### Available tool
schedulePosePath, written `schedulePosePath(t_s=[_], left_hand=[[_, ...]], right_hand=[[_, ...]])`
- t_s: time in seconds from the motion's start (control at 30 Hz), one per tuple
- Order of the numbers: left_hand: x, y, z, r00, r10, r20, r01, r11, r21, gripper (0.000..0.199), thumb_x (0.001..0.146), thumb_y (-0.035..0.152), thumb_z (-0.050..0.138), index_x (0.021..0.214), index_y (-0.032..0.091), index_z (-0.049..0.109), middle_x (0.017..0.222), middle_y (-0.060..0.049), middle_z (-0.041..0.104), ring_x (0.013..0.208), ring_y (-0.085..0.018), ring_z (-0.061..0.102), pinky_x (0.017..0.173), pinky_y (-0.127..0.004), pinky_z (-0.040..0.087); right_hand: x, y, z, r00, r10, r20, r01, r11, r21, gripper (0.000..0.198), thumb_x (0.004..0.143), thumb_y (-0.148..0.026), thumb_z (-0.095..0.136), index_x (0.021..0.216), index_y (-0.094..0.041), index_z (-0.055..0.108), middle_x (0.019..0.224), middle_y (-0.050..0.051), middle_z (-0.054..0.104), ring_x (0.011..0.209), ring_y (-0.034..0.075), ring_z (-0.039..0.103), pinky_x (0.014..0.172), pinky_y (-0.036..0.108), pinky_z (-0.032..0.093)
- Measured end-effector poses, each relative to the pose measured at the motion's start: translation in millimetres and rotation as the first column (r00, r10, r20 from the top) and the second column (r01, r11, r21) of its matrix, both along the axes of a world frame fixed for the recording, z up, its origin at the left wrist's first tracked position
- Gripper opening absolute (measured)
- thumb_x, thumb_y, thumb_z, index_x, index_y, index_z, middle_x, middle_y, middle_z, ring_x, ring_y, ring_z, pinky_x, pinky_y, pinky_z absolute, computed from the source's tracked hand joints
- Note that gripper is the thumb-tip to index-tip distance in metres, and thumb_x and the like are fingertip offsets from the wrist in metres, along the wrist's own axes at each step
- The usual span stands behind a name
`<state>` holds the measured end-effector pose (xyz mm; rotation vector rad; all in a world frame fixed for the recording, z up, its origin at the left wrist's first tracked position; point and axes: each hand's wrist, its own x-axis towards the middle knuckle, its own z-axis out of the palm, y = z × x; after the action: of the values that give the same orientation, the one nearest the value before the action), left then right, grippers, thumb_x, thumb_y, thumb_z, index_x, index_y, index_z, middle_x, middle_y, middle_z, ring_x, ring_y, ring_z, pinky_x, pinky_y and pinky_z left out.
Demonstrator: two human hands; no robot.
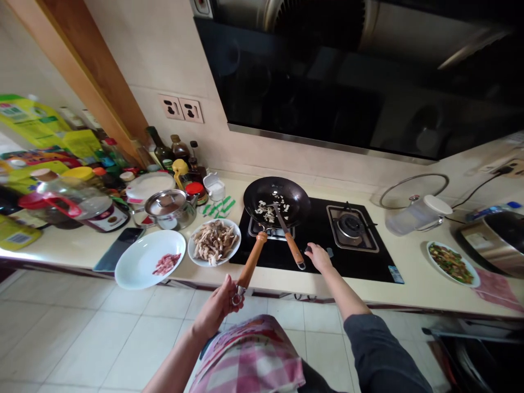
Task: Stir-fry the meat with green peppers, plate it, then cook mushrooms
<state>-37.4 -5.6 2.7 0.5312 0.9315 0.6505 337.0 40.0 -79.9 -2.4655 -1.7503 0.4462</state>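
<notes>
My left hand (220, 305) is closed round the end of the wooden handle of a dark wok (298, 199), which sits tilted over the left burner. Chopped whitish pieces (268, 213) lie in the wok. A spatula (292, 248) with a wooden handle leans in it, its blade among the pieces and its grip free of both hands. My right hand (321, 258) pinches a black stove knob (308, 249) near the front of the black glass hob (364, 265). Left of the wok stand a bowl of torn mushrooms (215, 243) and a white oval plate (135, 262) with chopped raw meat (167, 264).
Behind the plate are a lidded steel pot (172, 210) and several bottles and jars. A phone (129, 236) lies near the counter's left edge. At right are a plate of cooked food (452, 265), a clear jug (417, 215) and a rice cooker (493, 240). The range hood (327, 109) hangs above.
</notes>
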Motion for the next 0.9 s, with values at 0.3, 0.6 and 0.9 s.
schedulePosePath(t_s=[0.3,0.6,0.9], left_hand=[[-3,12,5.4,0.996,-0.090,-0.009,0.090,0.996,-0.015,0.050,0.073,0.065,0.057,0.082,0.016,0.056,0.064,0.002,0.056,0.055,-0.010,0.051,0.054,-0.023,0.036],[-18,23,-6.2,0.965,-0.261,0.024,0.262,0.963,-0.056,0.062,0.072,0.072,0.049,0.096,0.015,0.057,0.068,-0.002,0.060,0.057,-0.013,0.057,0.059,-0.026,0.040],[-52,25,-23.6,0.946,-0.323,0.029,0.324,0.945,-0.042,0.063,0.074,0.069,0.049,0.105,0.015,0.058,0.072,-0.005,0.064,0.059,-0.017,0.062,0.057,-0.027,0.041]], right_hand=[[-14,-10,12,0.986,-0.166,-0.018,0.166,0.986,0.010,0.048,0.091,-0.044,0.041,0.129,-0.015,0.047,0.110,0.012,0.064,0.101,0.022,0.060,0.079,0.030,0.044],[-30,0,23,0.983,-0.185,-0.017,0.183,0.980,-0.075,0.045,0.086,-0.026,0.049,0.130,-0.020,0.050,0.109,0.011,0.065,0.098,0.022,0.062,0.079,0.030,0.045],[-30,11,22,0.952,-0.304,-0.038,0.302,0.952,-0.056,0.042,0.079,-0.025,0.054,0.120,-0.017,0.058,0.091,0.010,0.071,0.086,0.025,0.066,0.075,0.033,0.047]])
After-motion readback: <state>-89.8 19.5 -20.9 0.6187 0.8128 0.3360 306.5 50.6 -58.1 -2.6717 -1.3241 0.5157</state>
